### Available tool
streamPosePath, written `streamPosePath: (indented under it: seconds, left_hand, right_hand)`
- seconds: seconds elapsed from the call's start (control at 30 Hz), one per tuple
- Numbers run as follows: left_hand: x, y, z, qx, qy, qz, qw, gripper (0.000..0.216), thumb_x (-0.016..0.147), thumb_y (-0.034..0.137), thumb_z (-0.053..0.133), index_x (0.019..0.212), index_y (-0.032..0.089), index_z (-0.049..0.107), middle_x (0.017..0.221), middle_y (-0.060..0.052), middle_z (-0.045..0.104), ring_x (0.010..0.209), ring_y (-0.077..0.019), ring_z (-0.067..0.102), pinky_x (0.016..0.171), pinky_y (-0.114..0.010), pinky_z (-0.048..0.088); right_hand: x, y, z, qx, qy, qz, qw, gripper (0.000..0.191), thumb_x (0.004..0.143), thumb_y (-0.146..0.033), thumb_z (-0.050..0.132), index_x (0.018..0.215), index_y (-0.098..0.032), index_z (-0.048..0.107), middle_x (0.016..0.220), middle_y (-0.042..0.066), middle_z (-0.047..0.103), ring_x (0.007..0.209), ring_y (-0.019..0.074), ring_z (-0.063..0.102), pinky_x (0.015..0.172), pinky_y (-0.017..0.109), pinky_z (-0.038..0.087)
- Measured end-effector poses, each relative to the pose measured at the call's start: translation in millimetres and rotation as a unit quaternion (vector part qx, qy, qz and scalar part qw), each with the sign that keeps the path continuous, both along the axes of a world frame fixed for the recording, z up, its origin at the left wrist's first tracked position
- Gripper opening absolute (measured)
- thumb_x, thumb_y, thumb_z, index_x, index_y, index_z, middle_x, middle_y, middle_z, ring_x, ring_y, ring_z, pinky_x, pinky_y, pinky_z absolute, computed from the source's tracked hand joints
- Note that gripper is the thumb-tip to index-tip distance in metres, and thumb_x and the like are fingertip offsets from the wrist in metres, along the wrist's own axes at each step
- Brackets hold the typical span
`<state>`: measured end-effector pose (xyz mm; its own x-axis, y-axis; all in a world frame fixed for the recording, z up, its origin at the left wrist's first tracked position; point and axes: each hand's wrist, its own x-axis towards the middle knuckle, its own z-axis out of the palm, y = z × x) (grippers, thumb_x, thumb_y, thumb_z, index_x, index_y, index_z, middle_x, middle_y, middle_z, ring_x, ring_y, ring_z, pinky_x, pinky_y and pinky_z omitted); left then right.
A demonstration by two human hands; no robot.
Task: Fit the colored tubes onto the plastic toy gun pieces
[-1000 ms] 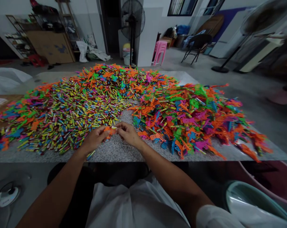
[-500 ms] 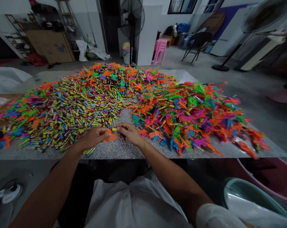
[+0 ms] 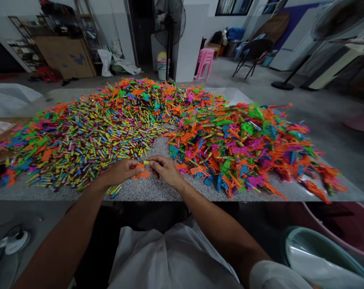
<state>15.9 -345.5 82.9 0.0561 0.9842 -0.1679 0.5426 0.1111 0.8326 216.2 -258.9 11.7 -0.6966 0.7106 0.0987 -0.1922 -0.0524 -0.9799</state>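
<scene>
Close to the near edge of the speckled table, my left hand [image 3: 121, 172] pinches an orange plastic piece [image 3: 143, 174], perhaps a small toy gun. My right hand [image 3: 164, 170] closes its fingertips on a short yellow tube [image 3: 146, 162]. Tube and orange piece meet between the two hands; whether one is inside the other I cannot tell. A broad heap of small yellow, blue and pink tubes [image 3: 109, 136] lies beyond and left of my left hand. Right of my right hand spreads a pile of orange, green, pink and blue plastic pieces [image 3: 230, 148], some with tubes among them.
The grey table [image 3: 157, 192] ends just in front of my body. Below its right end stand a pink tub [image 3: 350, 224] and a green tub [image 3: 317, 241]. Beyond the table are a standing fan [image 3: 169, 24], stacked pink stools [image 3: 205, 62] and a black chair [image 3: 254, 56].
The view has shifted slightly. Both hands stay together at the same spot, still holding the orange piece and the yellow tube; the piles look unchanged.
</scene>
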Motion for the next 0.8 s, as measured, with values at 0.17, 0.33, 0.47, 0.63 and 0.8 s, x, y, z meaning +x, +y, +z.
streamPosePath:
  seconds: [0.17,0.33,0.47,0.63,0.8]
  left_hand:
    - [1,0,2.5,-0.005,0.030,-0.012,0.999,0.040,0.087,0.057,0.067,0.079,0.018,0.073,0.063,0.002,0.055,0.058,-0.0134,0.047,0.054,-0.023,0.038]
    - [0,0,-0.2,-0.014,0.043,-0.026,0.999,0.043,0.089,0.058,0.065,0.079,0.017,0.072,0.065,0.001,0.056,0.060,-0.0132,0.050,0.057,-0.023,0.039]
    - [-3,3,-10.0,-0.037,0.000,-0.034,0.999,0.044,0.089,0.061,0.065,0.081,0.018,0.073,0.066,0.001,0.058,0.059,-0.0129,0.050,0.056,-0.023,0.040]
    - [-4,10,-34.0,-0.105,-0.029,-0.057,0.992,0.046,0.087,0.062,0.070,0.083,0.017,0.075,0.066,0.000,0.061,0.056,-0.0127,0.051,0.052,-0.022,0.037]
    - [-22,24,-60.1,-0.107,-0.043,0.018,0.993,0.046,0.081,0.055,0.078,0.112,0.021,0.078,0.085,-0.005,0.074,0.067,-0.0172,0.064,0.056,-0.023,0.045]
  right_hand:
    - [5,1,-1.0,0.001,-0.013,0.015,1.000,0.035,0.094,-0.045,0.068,0.115,-0.018,0.074,0.069,-0.005,0.058,0.049,0.0089,0.050,0.046,0.022,0.042]
    - [15,8,7.7,0.022,-0.042,0.068,0.997,0.031,0.093,-0.039,0.068,0.114,-0.017,0.074,0.066,-0.005,0.058,0.047,0.0085,0.049,0.045,0.021,0.040]
    - [19,13,13.8,0.059,-0.075,0.105,0.990,0.025,0.094,-0.031,0.064,0.110,-0.017,0.075,0.056,-0.008,0.052,0.044,0.0073,0.044,0.045,0.019,0.036]
    - [26,20,1.8,0.042,-0.134,0.147,0.979,0.023,0.090,-0.028,0.063,0.108,-0.016,0.072,0.059,-0.008,0.058,0.041,0.0073,0.047,0.043,0.019,0.036]
    - [59,64,7.4,0.086,-0.201,-0.020,0.976,0.015,0.083,-0.027,0.065,0.089,-0.015,0.073,0.054,-0.006,0.057,0.044,0.0093,0.050,0.044,0.020,0.037]
